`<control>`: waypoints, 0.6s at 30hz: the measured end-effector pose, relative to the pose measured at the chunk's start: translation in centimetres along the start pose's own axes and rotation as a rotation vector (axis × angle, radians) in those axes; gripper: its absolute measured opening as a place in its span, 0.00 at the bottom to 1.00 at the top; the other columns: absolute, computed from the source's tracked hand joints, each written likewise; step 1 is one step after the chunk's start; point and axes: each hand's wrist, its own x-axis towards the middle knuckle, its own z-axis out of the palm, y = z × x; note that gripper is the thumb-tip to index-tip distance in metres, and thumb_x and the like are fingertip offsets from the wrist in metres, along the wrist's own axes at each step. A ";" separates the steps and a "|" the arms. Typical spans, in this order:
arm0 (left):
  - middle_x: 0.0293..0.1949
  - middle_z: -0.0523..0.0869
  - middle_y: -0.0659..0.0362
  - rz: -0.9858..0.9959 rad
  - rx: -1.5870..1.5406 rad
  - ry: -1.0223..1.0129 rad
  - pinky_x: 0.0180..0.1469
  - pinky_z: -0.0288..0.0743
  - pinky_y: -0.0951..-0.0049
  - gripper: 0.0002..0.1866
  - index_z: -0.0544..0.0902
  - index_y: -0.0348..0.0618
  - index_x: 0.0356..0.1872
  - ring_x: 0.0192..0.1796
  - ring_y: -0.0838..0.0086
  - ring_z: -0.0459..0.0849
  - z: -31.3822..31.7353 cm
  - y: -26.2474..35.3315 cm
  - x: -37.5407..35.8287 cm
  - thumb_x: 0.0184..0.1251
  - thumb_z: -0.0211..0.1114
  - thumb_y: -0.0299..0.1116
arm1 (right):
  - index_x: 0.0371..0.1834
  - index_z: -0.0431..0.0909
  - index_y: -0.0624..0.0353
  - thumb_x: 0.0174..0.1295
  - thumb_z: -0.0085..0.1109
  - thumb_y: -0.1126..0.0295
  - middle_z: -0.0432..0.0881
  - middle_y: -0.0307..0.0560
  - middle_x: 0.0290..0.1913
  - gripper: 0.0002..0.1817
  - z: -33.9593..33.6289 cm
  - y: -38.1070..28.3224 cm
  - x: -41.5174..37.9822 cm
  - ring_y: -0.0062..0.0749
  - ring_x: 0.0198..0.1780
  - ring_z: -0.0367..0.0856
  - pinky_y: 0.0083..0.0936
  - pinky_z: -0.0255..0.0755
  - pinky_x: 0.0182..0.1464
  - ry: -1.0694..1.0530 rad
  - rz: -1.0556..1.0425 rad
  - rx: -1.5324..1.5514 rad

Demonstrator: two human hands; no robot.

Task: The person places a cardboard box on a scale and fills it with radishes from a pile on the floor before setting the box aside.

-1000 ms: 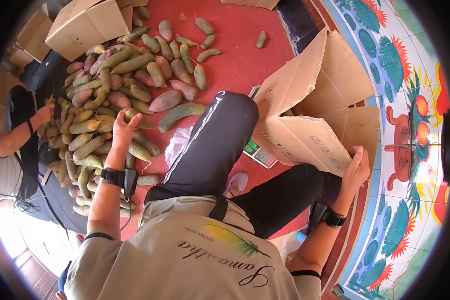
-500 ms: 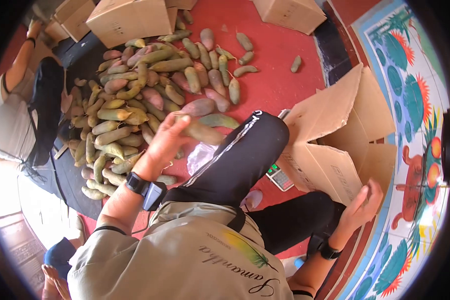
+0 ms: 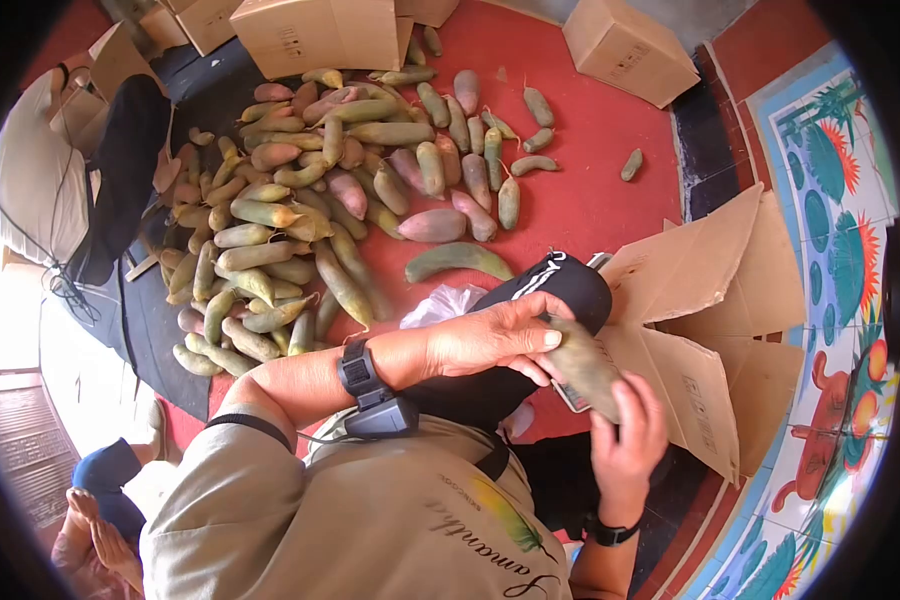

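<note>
My left hand (image 3: 505, 338) is closed round the upper end of a greenish-brown, cucumber-like vegetable (image 3: 582, 370) above my knee. My right hand (image 3: 632, 430) has its fingers on the lower end of that vegetable. An open cardboard box (image 3: 680, 400) stands just right of my hands, its flaps spread. Left of my knee a long green vegetable (image 3: 457, 261) lies on the red floor beside a clear plastic bag (image 3: 442, 304). Beyond them spreads a large heap of green and reddish vegetables (image 3: 270, 215). Part of a scale (image 3: 573, 397) shows under my hands.
More cardboard boxes (image 3: 315, 38) stand at the top, one more (image 3: 630, 50) at the upper right. Another person (image 3: 45, 170) is at the far left, and another person's hands (image 3: 105, 540) show at the lower left. A painted tile wall (image 3: 835, 250) runs along the right.
My left hand has moved right with the vegetable, away from the heap. My right hand has left the box flap and come in to the vegetable's other end.
</note>
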 end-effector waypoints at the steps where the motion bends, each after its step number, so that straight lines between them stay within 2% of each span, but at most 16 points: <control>1: 0.48 0.74 0.59 0.002 -0.004 0.009 0.50 0.72 0.72 0.20 0.64 0.45 0.55 0.50 0.76 0.74 -0.6 0.1 -0.4 0.66 0.56 0.39 | 0.47 0.72 0.59 0.45 0.64 0.76 0.75 0.53 0.48 0.23 -0.9 0.4 -0.3 0.47 0.47 0.75 0.38 0.70 0.48 0.012 0.049 -0.069; 2: 0.47 0.76 0.58 0.048 0.268 0.133 0.50 0.72 0.72 0.20 0.64 0.44 0.56 0.49 0.75 0.75 -1.6 0.2 -1.3 0.66 0.56 0.37 | 0.47 0.72 0.61 0.46 0.61 0.77 0.75 0.55 0.49 0.21 -2.5 1.7 -1.1 0.48 0.48 0.74 0.39 0.69 0.50 0.190 0.121 -0.204; 3: 0.45 0.77 0.58 0.089 0.543 0.247 0.50 0.72 0.71 0.20 0.63 0.43 0.57 0.48 0.74 0.76 -2.8 0.3 -1.9 0.67 0.55 0.36 | 0.48 0.72 0.62 0.50 0.58 0.76 0.75 0.56 0.49 0.19 -3.7 2.9 -1.9 0.49 0.49 0.74 0.38 0.68 0.51 0.264 0.207 -0.300; 4: 0.44 0.79 0.57 0.088 0.611 0.347 0.50 0.71 0.73 0.20 0.65 0.41 0.56 0.46 0.75 0.76 -5.3 -0.6 -2.3 0.67 0.55 0.35 | 0.50 0.71 0.65 0.54 0.56 0.76 0.75 0.55 0.50 0.18 -4.7 3.9 -1.8 0.48 0.50 0.74 0.37 0.68 0.52 0.394 0.201 -0.282; 5: 0.42 0.80 0.57 0.129 0.752 0.464 0.49 0.71 0.75 0.17 0.69 0.40 0.54 0.44 0.76 0.77 -7.9 -1.5 -3.1 0.66 0.55 0.35 | 0.51 0.70 0.67 0.60 0.52 0.74 0.75 0.54 0.51 0.16 -5.6 4.7 -2.2 0.42 0.49 0.74 0.32 0.68 0.51 0.489 0.324 -0.325; 6: 0.39 0.80 0.57 0.040 0.873 0.618 0.45 0.73 0.74 0.15 0.74 0.39 0.49 0.42 0.77 0.77 -9.4 -1.4 -4.3 0.66 0.56 0.37 | 0.53 0.69 0.67 0.62 0.50 0.73 0.75 0.51 0.51 0.16 -6.2 5.7 -2.8 0.36 0.47 0.74 0.27 0.69 0.49 0.620 0.482 -0.216; 7: 0.36 0.81 0.57 0.006 1.095 0.721 0.42 0.73 0.74 0.14 0.77 0.38 0.44 0.39 0.76 0.78 -12.1 -2.1 -5.6 0.64 0.57 0.37 | 0.53 0.69 0.67 0.64 0.49 0.71 0.75 0.49 0.50 0.16 -6.9 6.7 -3.1 0.31 0.44 0.74 0.23 0.69 0.46 0.678 0.529 -0.336; 9: 0.35 0.82 0.54 -0.097 1.150 0.928 0.42 0.73 0.72 0.13 0.78 0.38 0.41 0.38 0.70 0.80 -15.9 -3.3 -8.7 0.60 0.59 0.36 | 0.52 0.73 0.61 0.64 0.51 0.66 0.76 0.42 0.48 0.16 -8.2 8.9 -4.2 0.24 0.38 0.72 0.20 0.67 0.39 0.730 0.481 -0.424; 10: 0.35 0.82 0.53 -0.086 1.238 0.989 0.43 0.73 0.69 0.14 0.78 0.38 0.41 0.38 0.67 0.81 -18.8 -4.9 -10.6 0.58 0.60 0.37 | 0.52 0.73 0.61 0.64 0.51 0.66 0.76 0.42 0.48 0.16 -8.3 9.2 -4.2 0.24 0.38 0.72 0.20 0.67 0.39 0.727 0.480 -0.423; 11: 0.34 0.82 0.54 -0.198 1.237 1.059 0.43 0.74 0.69 0.15 0.78 0.38 0.41 0.38 0.66 0.81 -20.1 -5.4 -12.3 0.58 0.60 0.38 | 0.52 0.73 0.61 0.64 0.52 0.65 0.76 0.42 0.47 0.16 -8.3 9.3 -4.2 0.25 0.39 0.73 0.20 0.67 0.40 0.789 0.576 -0.376; 12: 0.32 0.83 0.54 -0.177 1.369 1.042 0.40 0.75 0.70 0.15 0.79 0.38 0.39 0.36 0.68 0.82 -22.2 -6.6 -14.1 0.57 0.60 0.38 | 0.52 0.73 0.61 0.64 0.52 0.64 0.76 0.43 0.46 0.16 -8.4 9.5 -4.2 0.26 0.40 0.73 0.20 0.68 0.42 0.853 0.672 -0.327; 13: 0.32 0.83 0.54 -0.180 1.367 1.041 0.40 0.75 0.70 0.15 0.79 0.38 0.39 0.36 0.68 0.82 -24.6 -8.3 -15.9 0.57 0.60 0.38 | 0.52 0.73 0.61 0.64 0.52 0.64 0.76 0.43 0.46 0.16 -8.4 10.2 -4.6 0.26 0.40 0.73 0.20 0.68 0.42 0.851 0.673 -0.329; 15: 0.32 0.83 0.52 -0.288 1.355 0.986 0.36 0.75 0.71 0.12 0.80 0.40 0.36 0.34 0.68 0.82 -30.2 -12.4 -19.0 0.57 0.60 0.38 | 0.51 0.73 0.61 0.65 0.50 0.64 0.77 0.45 0.46 0.16 -7.8 11.9 -5.9 0.29 0.42 0.75 0.21 0.69 0.45 0.622 0.707 -0.357; 16: 0.32 0.83 0.52 -0.288 1.354 0.984 0.36 0.75 0.71 0.12 0.80 0.40 0.36 0.34 0.68 0.82 -33.1 -14.6 -20.6 0.57 0.60 0.38 | 0.48 0.75 0.63 0.65 0.49 0.66 0.78 0.46 0.44 0.14 -7.3 12.2 -5.8 0.30 0.40 0.76 0.22 0.70 0.44 0.581 0.571 -0.445; 18: 0.31 0.83 0.55 -0.390 1.198 0.919 0.33 0.76 0.70 0.11 0.80 0.43 0.36 0.32 0.68 0.82 -37.5 -18.5 -22.6 0.51 0.63 0.34 | 0.46 0.75 0.63 0.66 0.48 0.66 0.78 0.46 0.42 0.13 -7.3 13.8 -7.2 0.29 0.39 0.76 0.22 0.70 0.44 0.574 0.609 -0.401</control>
